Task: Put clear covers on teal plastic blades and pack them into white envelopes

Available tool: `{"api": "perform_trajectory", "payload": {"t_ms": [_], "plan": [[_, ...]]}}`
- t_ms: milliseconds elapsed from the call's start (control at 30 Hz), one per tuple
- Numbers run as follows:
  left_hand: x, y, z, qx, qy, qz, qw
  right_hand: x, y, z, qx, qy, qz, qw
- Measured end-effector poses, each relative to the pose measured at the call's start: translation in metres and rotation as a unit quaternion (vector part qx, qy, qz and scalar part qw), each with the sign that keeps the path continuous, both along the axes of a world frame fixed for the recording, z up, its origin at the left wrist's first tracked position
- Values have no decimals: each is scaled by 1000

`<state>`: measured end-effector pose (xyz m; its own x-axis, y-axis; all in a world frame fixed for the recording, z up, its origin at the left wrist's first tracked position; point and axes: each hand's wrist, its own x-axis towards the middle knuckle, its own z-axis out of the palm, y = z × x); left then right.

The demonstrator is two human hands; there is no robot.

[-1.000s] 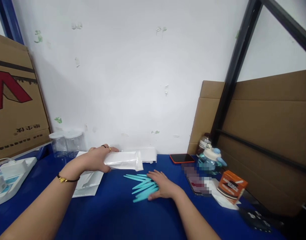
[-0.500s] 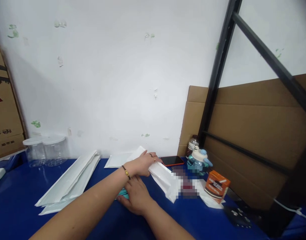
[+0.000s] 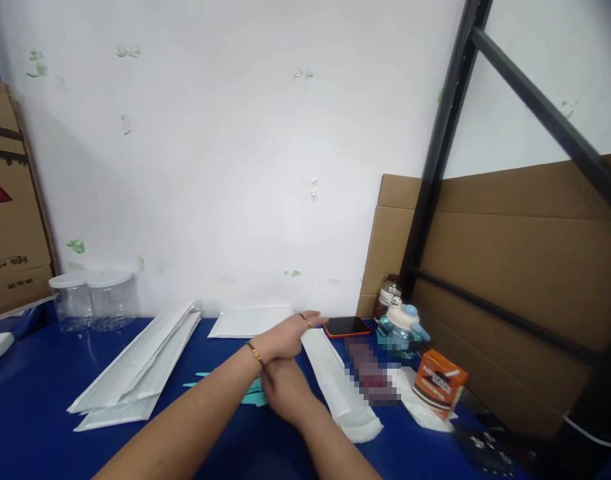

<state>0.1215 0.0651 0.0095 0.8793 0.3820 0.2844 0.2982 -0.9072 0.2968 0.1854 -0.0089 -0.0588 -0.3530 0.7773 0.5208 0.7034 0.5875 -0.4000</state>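
Observation:
My left hand [image 3: 286,337] reaches across from the lower left, its fingers stretched out toward the phone. It is just beside the far end of a long white paper pouch [image 3: 330,373], which lies flat on the table; I cannot tell whether they touch. Under my left wrist, my right hand [image 3: 289,390] crosses from the lower right, most of its fingers hidden. Against it on the left are thin turquoise pieces [image 3: 255,393] with narrow pointed ends, partly covered by my arm.
Several white padded envelopes [image 3: 135,367] are stacked at left, with another white envelope [image 3: 250,321] by the wall. Two clear jars [image 3: 110,307] stand far left. A phone [image 3: 346,326], a blue water bottle [image 3: 400,327] and an orange box [image 3: 440,383] sit right, near a dark metal post [image 3: 430,180].
My left hand has let go of the white pouch, which now lies flat, extending toward the front. My right hand has shifted slightly right, exposing more turquoise pieces.

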Motion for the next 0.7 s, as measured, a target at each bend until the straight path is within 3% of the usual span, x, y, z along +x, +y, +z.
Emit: {"api": "perform_trajectory", "payload": {"t_ms": [100, 200, 267, 400, 533, 700], "plan": [[-68, 1, 1, -57, -59, 115, 990, 24, 6, 6, -11, 71, -63, 995], [-125, -7, -21, -160, 64, 173, 970, 38, 7, 4, -87, 70, -48, 993], [-144, -15, -39, -181, 157, 222, 945, 38, 6, -1, -149, 33, -27, 988], [-142, -31, -62, -123, 173, 253, 944, 26, 6, -8, -164, -12, -34, 986], [-128, -38, -67, -105, 172, 234, 951, 15, 16, 0, -162, -66, -59, 983], [-133, -32, -68, -100, 115, 234, 960, 7, 26, 14, -135, -183, -68, 971]]}}
